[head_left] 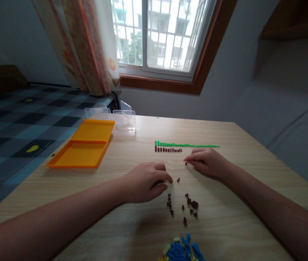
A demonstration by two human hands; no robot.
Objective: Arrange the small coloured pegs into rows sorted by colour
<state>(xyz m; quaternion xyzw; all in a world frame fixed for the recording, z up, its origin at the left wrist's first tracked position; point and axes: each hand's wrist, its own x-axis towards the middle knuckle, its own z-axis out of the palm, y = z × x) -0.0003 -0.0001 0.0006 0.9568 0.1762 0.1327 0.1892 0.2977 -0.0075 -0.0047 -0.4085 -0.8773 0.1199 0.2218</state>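
Observation:
My right hand (207, 162) is at the right end of the brown row, its thumb and fingers pinched round a small brown toy brick (185, 163) just over the table. My left hand (148, 181) hovers with the index finger stretched forward and thumb apart, holding nothing visible. Just right of its fingertip lies a loose brown brick (178, 179). Farther back, a row of brown bricks (167, 149) runs in front of a longer row of green bricks (181, 144). Several more brown bricks (194, 204) are scattered nearer to me.
A pile of blue and pale yellow bricks (179, 251) lies at the table's near edge. On the left an orange case (73, 166) stands open, with clear plastic boxes (124, 127) behind it. A checked bed (12, 123) adjoins the table (110, 224).

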